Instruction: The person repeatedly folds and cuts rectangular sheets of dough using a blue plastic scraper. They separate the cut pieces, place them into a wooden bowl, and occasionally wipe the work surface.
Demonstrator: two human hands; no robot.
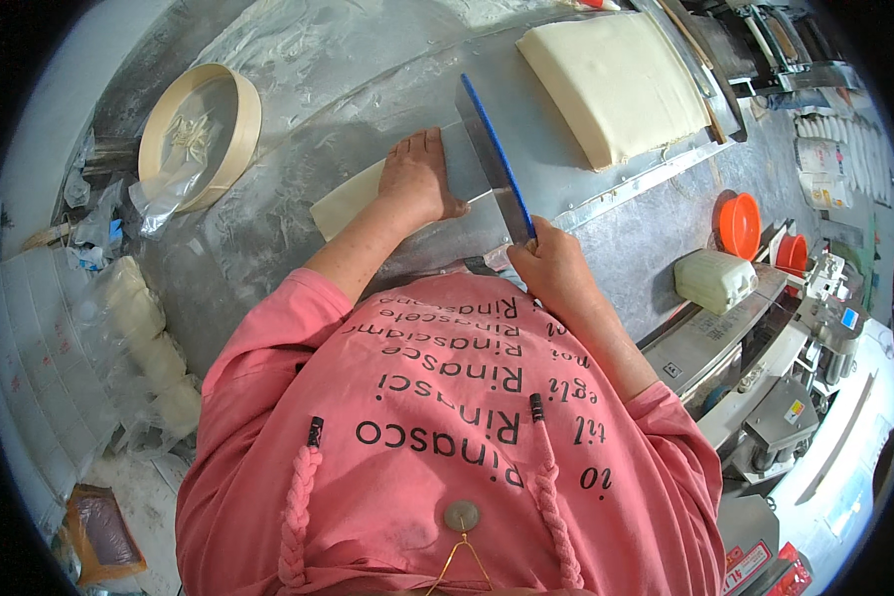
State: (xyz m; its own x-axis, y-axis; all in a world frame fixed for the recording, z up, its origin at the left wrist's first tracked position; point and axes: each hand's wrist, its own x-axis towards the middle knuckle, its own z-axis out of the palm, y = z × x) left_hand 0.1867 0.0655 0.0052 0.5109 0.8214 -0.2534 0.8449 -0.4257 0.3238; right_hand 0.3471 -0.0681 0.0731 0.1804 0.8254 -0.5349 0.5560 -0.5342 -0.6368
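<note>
My right hand grips the handle end of a broad metal blade with a blue spine, which stands on edge over the metal worktop. Left of the blade, my left hand presses palm down on a flat pale sheet of dough. Its fingers point away from me and its thumb reaches towards the blade. A thick stack of pale dough sheets lies beyond the blade to the right. My left hand hides part of the dough under it.
A round wooden-rimmed sieve with dough strips and a plastic bag stands at left. Bagged pale pieces lie lower left. A wooden stick lies beside the stack. A whitish plastic jug, orange bowls and machinery are at right.
</note>
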